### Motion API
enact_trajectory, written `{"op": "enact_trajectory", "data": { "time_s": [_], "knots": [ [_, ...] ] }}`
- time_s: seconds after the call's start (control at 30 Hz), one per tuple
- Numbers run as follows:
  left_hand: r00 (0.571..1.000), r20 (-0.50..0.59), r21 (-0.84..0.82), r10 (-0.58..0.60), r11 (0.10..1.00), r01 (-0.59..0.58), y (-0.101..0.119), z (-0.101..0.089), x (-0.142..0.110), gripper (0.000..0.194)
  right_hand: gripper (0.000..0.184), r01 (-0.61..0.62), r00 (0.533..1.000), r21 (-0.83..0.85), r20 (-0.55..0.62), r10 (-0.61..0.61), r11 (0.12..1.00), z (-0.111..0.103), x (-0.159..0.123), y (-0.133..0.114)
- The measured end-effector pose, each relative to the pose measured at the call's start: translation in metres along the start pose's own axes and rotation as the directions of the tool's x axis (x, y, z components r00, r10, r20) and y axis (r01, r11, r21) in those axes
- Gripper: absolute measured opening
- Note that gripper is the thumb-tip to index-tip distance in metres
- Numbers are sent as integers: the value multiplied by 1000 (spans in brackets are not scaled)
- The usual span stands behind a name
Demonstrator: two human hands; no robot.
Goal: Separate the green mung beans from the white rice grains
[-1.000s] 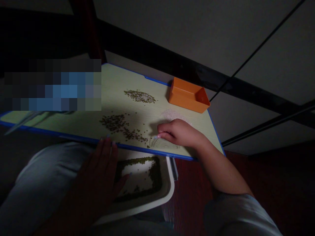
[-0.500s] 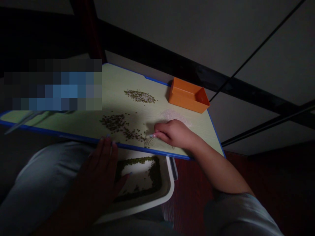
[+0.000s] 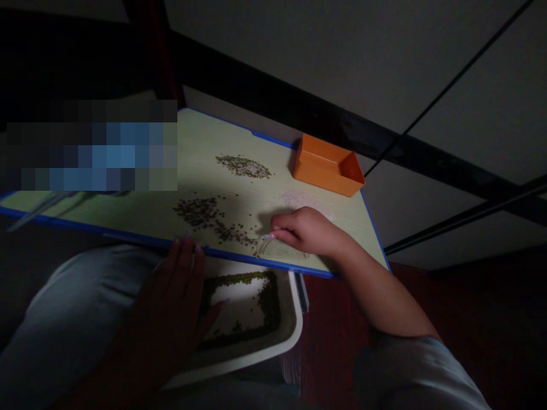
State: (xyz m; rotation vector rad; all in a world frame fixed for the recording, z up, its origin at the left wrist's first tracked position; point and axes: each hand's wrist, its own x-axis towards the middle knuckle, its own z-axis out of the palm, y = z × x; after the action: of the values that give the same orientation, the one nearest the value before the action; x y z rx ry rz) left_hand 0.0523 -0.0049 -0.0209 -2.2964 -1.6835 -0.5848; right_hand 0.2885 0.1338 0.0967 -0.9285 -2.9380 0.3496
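Observation:
My right hand [image 3: 303, 229] is closed, thumb and fingers pinching a clear plastic protractor [image 3: 282, 250] flat on the pale board near its front edge. A scattered pile of dark beans mixed with paler grains [image 3: 200, 213] trails toward the protractor's left end. Behind it lies a second pile of green beans and pale grains [image 3: 245, 166]. A patch of whitish grains [image 3: 301, 199] lies just beyond my right hand. My left hand [image 3: 177, 290] is open, fingers stretched to the board's front edge over a white basin [image 3: 294, 327], and holds nothing.
The blue-edged tabletop [image 3: 205, 134] stands against the cabinet wall. An orange open box [image 3: 327, 176] sits at its back right. Green beans [image 3: 269, 307] line the basin's bottom edges. A blurred-out patch covers the table's left, with a pale pointed object [image 3: 40, 208] below it.
My right hand has slid the protractor slightly to the right, away from the dark bean pile. My left hand stays in place.

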Motion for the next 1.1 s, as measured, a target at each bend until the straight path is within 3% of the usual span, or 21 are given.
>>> {"op": "enact_trajectory", "data": {
  "time_s": [0.33, 0.47, 0.6, 0.9, 1.1],
  "knots": [
    [999, 24, -31, -46, 998, 46, 2, -2, 0, 83, 33, 77, 997, 58, 1, -77, 995, -1, -2, 0],
    [1000, 5, -20, -11, 1000, 11, 2, -2, 1, 83, 33, 76, 997, 43, 3, -76, 996, -1, -1, -1],
    [999, 14, -30, -50, 998, 51, 3, -3, 2, 83, 32, 37, 999, -1, 4, -37, 999, 0, 0, -4],
    [1000, 0, 28, 23, 999, -23, 0, -2, 0, 83, 32, -91, 996, -85, -30, 89, 992, -1, 0, -2],
    [1000, 2, 11, -3, 1000, 3, 2, -3, 1, 83, 31, -59, 998, -57, -12, 59, 997, 3, 2, -7]
  ]
}}
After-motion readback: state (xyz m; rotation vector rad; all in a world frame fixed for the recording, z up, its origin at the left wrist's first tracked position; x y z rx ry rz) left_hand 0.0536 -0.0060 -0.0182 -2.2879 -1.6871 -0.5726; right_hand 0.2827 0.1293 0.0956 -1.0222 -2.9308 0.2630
